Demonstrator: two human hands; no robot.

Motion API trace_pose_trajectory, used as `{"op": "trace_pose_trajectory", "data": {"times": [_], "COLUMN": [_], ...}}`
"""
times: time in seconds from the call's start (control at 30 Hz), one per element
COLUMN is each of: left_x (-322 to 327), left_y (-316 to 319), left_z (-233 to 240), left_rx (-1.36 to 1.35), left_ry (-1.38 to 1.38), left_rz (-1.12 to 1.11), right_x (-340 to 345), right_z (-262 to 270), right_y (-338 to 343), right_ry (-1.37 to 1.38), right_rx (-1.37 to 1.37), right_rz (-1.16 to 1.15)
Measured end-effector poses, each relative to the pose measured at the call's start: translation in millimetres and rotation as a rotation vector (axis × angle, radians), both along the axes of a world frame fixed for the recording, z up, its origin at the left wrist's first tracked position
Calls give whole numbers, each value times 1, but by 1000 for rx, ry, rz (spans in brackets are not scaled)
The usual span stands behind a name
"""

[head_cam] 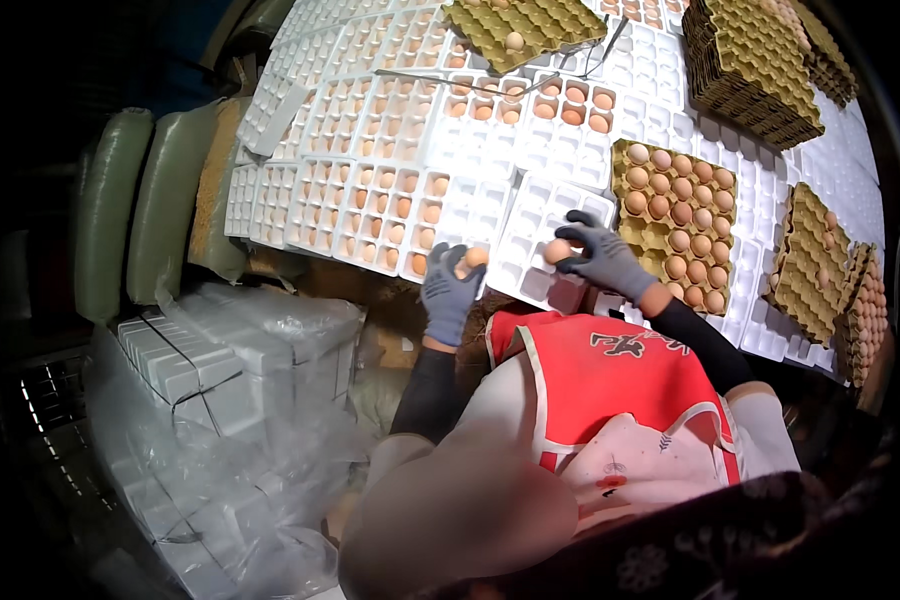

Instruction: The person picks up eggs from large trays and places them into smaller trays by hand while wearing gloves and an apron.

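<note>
My left hand [450, 291], in a grey work glove, grips a brown egg [476, 257] near the front edge of a white foam tray [476, 204]. That tray has a column of eggs down its left side. In my right hand [607, 255], also gloved, another brown egg [557, 252] sits at the fingertips. It is above a white foam tray [526, 214] whose visible pockets hold no eggs. Right of that hand lies a pulp egg tray [640, 234], mostly filled with eggs, with some bare cups at its left. The forearm covers part of its lower edge.
More foam trays [394, 112] filled with eggs spread to the left. A pulp tray [525, 34] and thin metal rods [450, 78] lie at the back. Stacked pulp trays [757, 82] stand at right. Plastic-wrapped foam trays [195, 375] and filled sacks [169, 202] are at left.
</note>
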State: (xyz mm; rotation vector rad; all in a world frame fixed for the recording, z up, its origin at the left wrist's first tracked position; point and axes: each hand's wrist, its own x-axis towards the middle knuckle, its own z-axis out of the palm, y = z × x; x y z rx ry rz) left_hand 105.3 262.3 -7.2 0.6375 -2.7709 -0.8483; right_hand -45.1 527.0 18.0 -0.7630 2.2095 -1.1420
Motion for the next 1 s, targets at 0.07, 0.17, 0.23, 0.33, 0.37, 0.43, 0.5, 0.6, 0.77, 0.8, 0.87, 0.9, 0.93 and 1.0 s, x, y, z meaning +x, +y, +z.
{"op": "trace_pose_trajectory", "data": {"times": [0.07, 0.17, 0.23, 0.33, 0.37, 0.43, 0.5, 0.6, 0.77, 0.8, 0.87, 0.9, 0.93, 1.0], "left_x": [18, 8, -5, -10, -4, 11, 13, 14, 5, 10, 18, 8, -5, -45], "left_y": [-39, -59, -65, -73, -81, -81, -72, -77, -94, -91, -89, -84, -82, -71], "left_z": [-3, -9, -16, -24, -26, -32, -28, -22, -12, -14, -24, -25, -28, -28], "left_rx": [-99, -111, -227, -207, -102, -117, -199, -260, 90, 69, 108, 48, 79, 76], "left_ry": [-92, -150, -15, -142, -84, -63, -180, -30, -218, -263, -146, 18, 139, 331], "left_rz": [68, 85, -77, -137, -137, -158, -271, -358, -356, -399, -356, -326, -306, -310], "right_x": [19, 46, 52, 45, 42, 19, -7, -10, 24, 30, 45, 54, 63, 80], "right_z": [-3, -8, -33, -25, -19, -31, -69, -72, -22, -15, -2, 5, 13, 9], "right_y": [-62, -133, -161, -170, -171, -172, -175, -170, -100, -79, -45, -28, -15, 9], "right_ry": [206, 521, 694, 675, 651, 579, 850, 870, 468, 405, 322, 304, 348, 361], "right_rx": [43, 131, 190, 287, 318, 146, -76, 142, -5, -4, 1, 21, -2, -29], "right_rz": [290, 473, 543, 558, 527, 334, 264, 358, 7, -63, -189, -260, -317, -364]}}
